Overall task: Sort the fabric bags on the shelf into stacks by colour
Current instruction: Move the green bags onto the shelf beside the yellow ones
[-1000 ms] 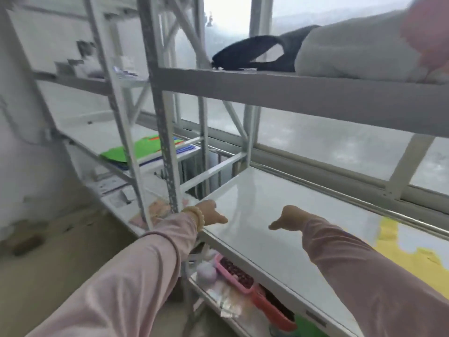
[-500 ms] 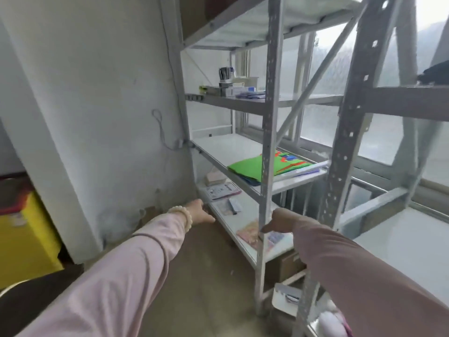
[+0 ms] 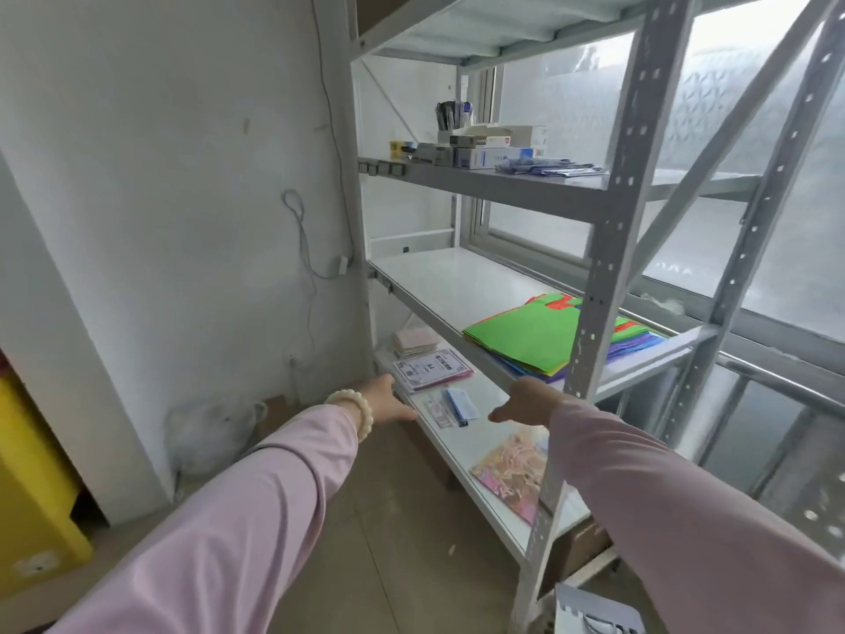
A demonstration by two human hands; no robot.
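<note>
A flat stack of fabric bags (image 3: 526,338), green on top with red, purple and blue layers showing at its edges, lies at the right end of the middle shelf (image 3: 439,286) of a white metal rack. My left hand (image 3: 386,400), with a bead bracelet at the wrist, reaches forward below that shelf, holding nothing. My right hand (image 3: 526,402) is stretched out just under the bags, its fingers loosely curled and empty. Both hands are apart from the bags.
The lower shelf (image 3: 484,446) carries paper packs, small cards and a pink printed sheet. Boxes and a pen cup (image 3: 452,119) stand on the upper shelf. A perforated upright post (image 3: 603,249) stands in front of the bags. A yellow bin (image 3: 32,487) is at far left.
The view has swung left from the right-hand rack to this rack and moved closer. Both arms stay outstretched, and the green-topped stack is now just above my right hand.
</note>
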